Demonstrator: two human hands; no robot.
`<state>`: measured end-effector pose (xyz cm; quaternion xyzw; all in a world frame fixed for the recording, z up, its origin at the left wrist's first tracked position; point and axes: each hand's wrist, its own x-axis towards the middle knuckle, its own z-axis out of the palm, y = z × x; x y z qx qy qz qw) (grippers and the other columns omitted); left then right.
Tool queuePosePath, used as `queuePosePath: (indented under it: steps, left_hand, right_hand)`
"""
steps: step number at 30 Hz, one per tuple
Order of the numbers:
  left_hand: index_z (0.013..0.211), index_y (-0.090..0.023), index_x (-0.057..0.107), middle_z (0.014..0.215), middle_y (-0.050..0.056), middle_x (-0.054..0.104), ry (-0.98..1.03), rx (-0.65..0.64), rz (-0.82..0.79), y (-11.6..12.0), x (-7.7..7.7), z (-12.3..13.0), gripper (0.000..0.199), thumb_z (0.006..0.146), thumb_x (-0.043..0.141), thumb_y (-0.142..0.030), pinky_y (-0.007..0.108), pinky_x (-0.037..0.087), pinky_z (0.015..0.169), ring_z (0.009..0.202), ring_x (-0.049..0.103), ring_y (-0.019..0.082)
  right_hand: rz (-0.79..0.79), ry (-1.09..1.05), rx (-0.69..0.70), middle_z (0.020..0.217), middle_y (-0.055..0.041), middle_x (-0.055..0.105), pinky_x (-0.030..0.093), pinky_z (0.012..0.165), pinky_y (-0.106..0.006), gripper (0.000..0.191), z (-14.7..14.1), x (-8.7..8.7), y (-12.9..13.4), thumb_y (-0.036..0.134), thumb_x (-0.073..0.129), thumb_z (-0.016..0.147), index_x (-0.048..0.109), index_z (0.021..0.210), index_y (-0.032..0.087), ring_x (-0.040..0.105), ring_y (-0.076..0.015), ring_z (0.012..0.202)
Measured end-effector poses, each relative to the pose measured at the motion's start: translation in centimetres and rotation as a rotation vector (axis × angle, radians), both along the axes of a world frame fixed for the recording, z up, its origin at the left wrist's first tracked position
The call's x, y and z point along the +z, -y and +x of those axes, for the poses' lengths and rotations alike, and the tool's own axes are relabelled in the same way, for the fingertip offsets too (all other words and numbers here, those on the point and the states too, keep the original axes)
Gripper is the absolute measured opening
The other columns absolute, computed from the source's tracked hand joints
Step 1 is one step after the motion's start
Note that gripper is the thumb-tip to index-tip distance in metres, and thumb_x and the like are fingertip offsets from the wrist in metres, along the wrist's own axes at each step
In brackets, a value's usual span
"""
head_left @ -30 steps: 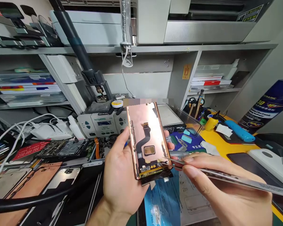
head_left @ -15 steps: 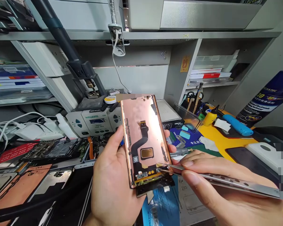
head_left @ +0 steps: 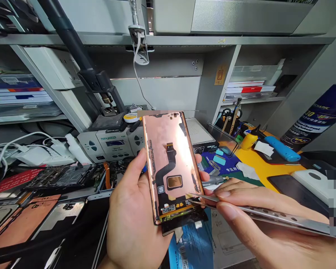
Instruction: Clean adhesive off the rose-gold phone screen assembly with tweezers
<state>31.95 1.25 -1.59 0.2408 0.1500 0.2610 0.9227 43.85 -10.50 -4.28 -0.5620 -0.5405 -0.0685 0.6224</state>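
Note:
A copper-coloured phone screen panel (head_left: 170, 130) lies face down in my left hand (head_left: 137, 216), with thumb and fingers around its long sides. A black flex cable (head_left: 170, 160) runs down its back to a dark strip at the lower edge. Beneath that edge a black flap (head_left: 182, 222) sticks out. My right hand (head_left: 268, 220) pinches metal tweezers (head_left: 282, 219) between thumb and fingers. The slightly parted tweezer tips are over the panel's lower right corner, near the dark strip; whether they touch it I cannot tell.
Phone housings (head_left: 28, 220) and circuit boards lie at the left. Behind stand a grey soldering station (head_left: 112, 144) and a shelf (head_left: 168, 40). At the right are a yellow bottle (head_left: 249, 141), a blue tool (head_left: 281, 148) and a large spray can (head_left: 313, 117).
Almost nothing differs. The view has shifted very slightly, while the panel, both hands and the tweezers keep nearly the same positions.

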Motion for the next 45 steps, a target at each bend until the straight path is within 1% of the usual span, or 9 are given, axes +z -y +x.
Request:
queuePosePath:
  steps: [6,13,18,23,27,31,34,40,45]
  left_hand:
    - [0.102,-0.012,0.08,0.091,0.013,0.079,0.099,-0.005,-0.003,0.1,-0.3,-0.1,0.055,0.098,0.042,-0.051,0.04,0.063,0.069,0.078,0.075,0.028]
    - [0.091,-0.019,0.082,0.088,0.01,0.079,0.079,0.028,-0.006,0.4,-0.2,-0.2,0.048,0.096,0.047,-0.051,0.041,0.063,0.074,0.078,0.074,0.026]
    - [0.097,-0.015,0.08,0.091,0.014,0.079,0.056,0.017,0.007,0.2,-0.1,-0.2,0.053,0.097,0.043,-0.052,0.04,0.063,0.073,0.077,0.075,0.026]
    - [0.101,-0.013,0.078,0.09,0.014,0.078,-0.05,0.031,-0.007,0.2,0.4,-0.1,0.056,0.097,0.04,-0.054,0.038,0.063,0.073,0.076,0.074,0.025]
    - [0.109,-0.011,0.076,0.091,0.016,0.078,-0.133,0.017,-0.011,0.2,0.6,-0.1,0.062,0.098,0.033,-0.053,0.042,0.063,0.07,0.08,0.075,0.031]
    - [0.109,-0.01,0.076,0.091,0.017,0.078,-0.107,0.016,0.001,0.2,0.7,-0.2,0.063,0.098,0.032,-0.053,0.042,0.062,0.076,0.084,0.076,0.031]
    - [0.109,-0.009,0.076,0.09,0.018,0.078,-0.11,0.009,0.002,0.1,0.7,-0.1,0.063,0.097,0.033,-0.054,0.042,0.062,0.076,0.082,0.076,0.031]
    - [0.111,-0.01,0.076,0.089,0.018,0.077,-0.167,0.034,-0.016,0.1,0.7,-0.1,0.062,0.096,0.034,-0.053,0.043,0.062,0.069,0.075,0.074,0.031]
    - [0.11,-0.012,0.076,0.092,0.018,0.078,-0.164,0.1,-0.055,0.3,0.7,-0.2,0.058,0.097,0.035,-0.05,0.044,0.062,0.068,0.073,0.075,0.031]
  right_hand:
    - [0.023,-0.003,0.008,0.082,0.0064,0.078,0.063,0.068,-0.015,0.022,0.0,-0.3,-0.1,0.007,0.072,0.078,0.075,0.084,0.027,0.073,-0.012,0.066]
    - [-0.03,-0.003,-0.027,0.081,0.0069,0.077,0.063,0.068,-0.014,0.026,0.1,-0.4,0.1,0.003,0.072,0.075,0.076,0.084,0.027,0.073,-0.0113,0.066]
    - [-0.039,-0.007,0.0,0.08,0.0082,0.077,0.062,0.066,-0.012,0.028,0.0,-0.2,0.0,0.001,0.07,0.075,0.076,0.084,0.027,0.073,-0.0102,0.066]
    - [-0.027,-0.01,0.022,0.079,0.0068,0.077,0.062,0.066,-0.012,0.025,0.3,-0.1,0.1,0.002,0.072,0.075,0.076,0.082,0.025,0.072,-0.0106,0.065]
    - [-0.002,0.007,0.022,0.079,0.0057,0.077,0.061,0.065,-0.011,0.022,0.4,-0.1,0.0,0.003,0.071,0.076,0.076,0.083,0.024,0.073,-0.0104,0.066]
    - [-0.01,0.035,0.032,0.079,0.0056,0.077,0.061,0.064,-0.01,0.023,0.4,-0.2,-0.1,0.002,0.071,0.077,0.075,0.084,0.023,0.073,-0.0105,0.068]
    - [-0.004,0.063,0.037,0.082,0.0057,0.077,0.061,0.068,-0.01,0.023,0.7,-0.3,0.0,0.002,0.071,0.078,0.074,0.086,0.023,0.073,-0.01,0.07]
    - [-0.01,0.215,0.107,0.09,0.0034,0.078,0.059,0.088,-0.011,0.023,1.1,0.0,0.1,0.002,0.073,0.079,0.073,0.093,0.021,0.075,-0.0106,0.08]
    - [-0.039,0.215,0.106,0.091,0.0027,0.078,0.058,0.09,-0.01,0.024,0.7,0.2,-0.3,0.001,0.076,0.078,0.073,0.093,0.02,0.075,-0.0104,0.081]
